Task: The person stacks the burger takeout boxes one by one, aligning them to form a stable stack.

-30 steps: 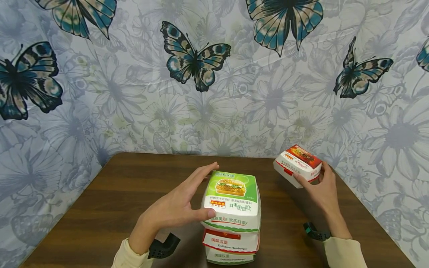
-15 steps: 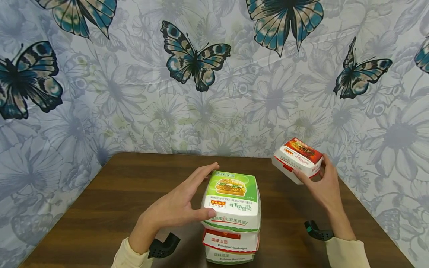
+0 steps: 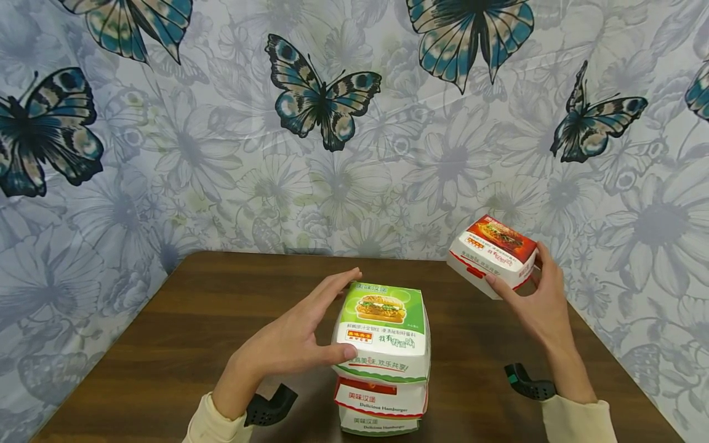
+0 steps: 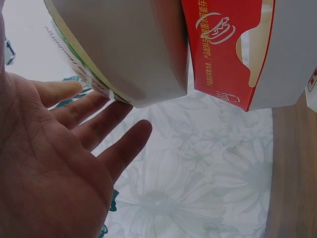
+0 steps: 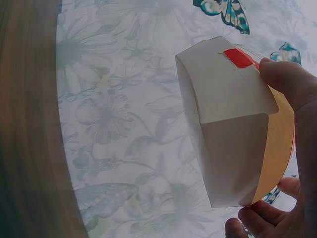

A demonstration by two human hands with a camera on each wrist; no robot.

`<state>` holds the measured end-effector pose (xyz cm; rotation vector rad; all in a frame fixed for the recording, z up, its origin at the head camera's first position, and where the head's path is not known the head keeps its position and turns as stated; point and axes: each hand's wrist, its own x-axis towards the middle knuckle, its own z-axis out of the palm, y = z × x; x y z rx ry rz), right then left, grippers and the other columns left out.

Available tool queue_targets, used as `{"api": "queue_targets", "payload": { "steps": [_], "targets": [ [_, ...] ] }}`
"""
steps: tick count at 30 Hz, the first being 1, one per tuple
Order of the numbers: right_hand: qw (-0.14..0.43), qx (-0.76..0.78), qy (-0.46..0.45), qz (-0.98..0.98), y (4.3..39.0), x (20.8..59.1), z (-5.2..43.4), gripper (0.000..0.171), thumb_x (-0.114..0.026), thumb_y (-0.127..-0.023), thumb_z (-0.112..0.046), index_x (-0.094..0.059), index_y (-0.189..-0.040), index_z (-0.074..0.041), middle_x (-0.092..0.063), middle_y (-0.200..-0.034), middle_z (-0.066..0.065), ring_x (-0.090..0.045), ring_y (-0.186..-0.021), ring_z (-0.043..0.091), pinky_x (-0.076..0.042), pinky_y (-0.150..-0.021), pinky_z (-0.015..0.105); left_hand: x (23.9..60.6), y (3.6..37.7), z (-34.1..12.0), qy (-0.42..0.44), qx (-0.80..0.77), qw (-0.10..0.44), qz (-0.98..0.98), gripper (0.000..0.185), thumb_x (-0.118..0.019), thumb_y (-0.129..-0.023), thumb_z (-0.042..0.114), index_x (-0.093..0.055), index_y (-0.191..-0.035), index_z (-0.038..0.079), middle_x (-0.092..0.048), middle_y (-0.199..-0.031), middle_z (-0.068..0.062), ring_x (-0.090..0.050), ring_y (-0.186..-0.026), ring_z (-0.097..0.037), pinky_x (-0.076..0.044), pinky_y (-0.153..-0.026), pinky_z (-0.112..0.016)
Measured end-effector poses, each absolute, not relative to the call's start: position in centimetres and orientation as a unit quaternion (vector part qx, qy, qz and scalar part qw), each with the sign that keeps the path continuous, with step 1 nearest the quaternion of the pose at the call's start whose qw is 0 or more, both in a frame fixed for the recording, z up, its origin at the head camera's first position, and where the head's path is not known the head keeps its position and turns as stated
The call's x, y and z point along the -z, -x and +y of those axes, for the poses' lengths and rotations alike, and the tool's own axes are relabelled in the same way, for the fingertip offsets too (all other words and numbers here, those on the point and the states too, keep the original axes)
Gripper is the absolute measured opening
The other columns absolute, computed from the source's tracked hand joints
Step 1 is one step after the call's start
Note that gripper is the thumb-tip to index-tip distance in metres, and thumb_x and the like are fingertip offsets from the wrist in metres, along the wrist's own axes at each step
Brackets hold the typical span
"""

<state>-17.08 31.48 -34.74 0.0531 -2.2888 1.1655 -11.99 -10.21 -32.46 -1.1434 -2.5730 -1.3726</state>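
A stack of hamburger boxes stands at the table's front middle in the head view: a green-topped box [image 3: 382, 335] on top, a red-trimmed box [image 3: 382, 401] under it, a green-trimmed box [image 3: 379, 423] lowest. My left hand [image 3: 288, 341] rests at the top box's left side, its thumb on the front and fingers extended toward the back edge. Those fingertips touch the box's edge in the left wrist view. Raised at the right, my right hand [image 3: 540, 311] grips a red-topped hamburger box [image 3: 493, 249] by its right end. That box is tilted and off the table; its pale underside shows in the right wrist view.
The dark wooden table [image 3: 205, 307] narrows toward the back. Behind it hangs a floral cloth [image 3: 343, 197] with butterfly prints. Each wrist wears a black band, one on the left [image 3: 271, 406] and one on the right [image 3: 528, 384].
My right hand has lifted the red-topped hamburger box higher and moved slightly right, and the box has tilted a little. The left hand and the stack have stayed in place.
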Motion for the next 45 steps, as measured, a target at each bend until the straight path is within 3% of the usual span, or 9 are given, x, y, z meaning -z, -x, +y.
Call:
{"api": "queue_targets", "payload": {
  "steps": [28, 45],
  "targets": [
    [0.330, -0.422, -0.066, -0.842, 14.1, 31.8, 29.2, 0.103, -0.083, -0.086, -0.021, -0.017, -0.166, -0.027, -0.031, -0.161, 0.014, -0.033, -0.146, 0.034, -0.030, -0.108, 0.006, 32.5, 11.8, -10.2, 0.356, 0.433, 0.007, -0.828, 0.098, -0.081, -0.087, 0.041, -0.017, -0.161, 0.046, -0.025, -0.164, 0.020, -0.033, -0.148, -0.010, -0.036, -0.116, -0.059],
    [0.332, -0.405, -0.110, -0.845, 12.3, 30.4, 27.7, 0.106, -0.086, -0.082, -0.016, -0.020, -0.165, -0.031, -0.032, -0.162, 0.010, -0.035, -0.143, 0.030, -0.030, -0.102, 0.006, 32.4, 11.8, -10.2, 0.351, 0.432, 0.007, -0.831, 0.098, -0.080, -0.087, 0.044, -0.016, -0.161, 0.047, -0.025, -0.164, 0.021, -0.034, -0.147, -0.010, -0.038, -0.115, -0.059]
  ]
}}
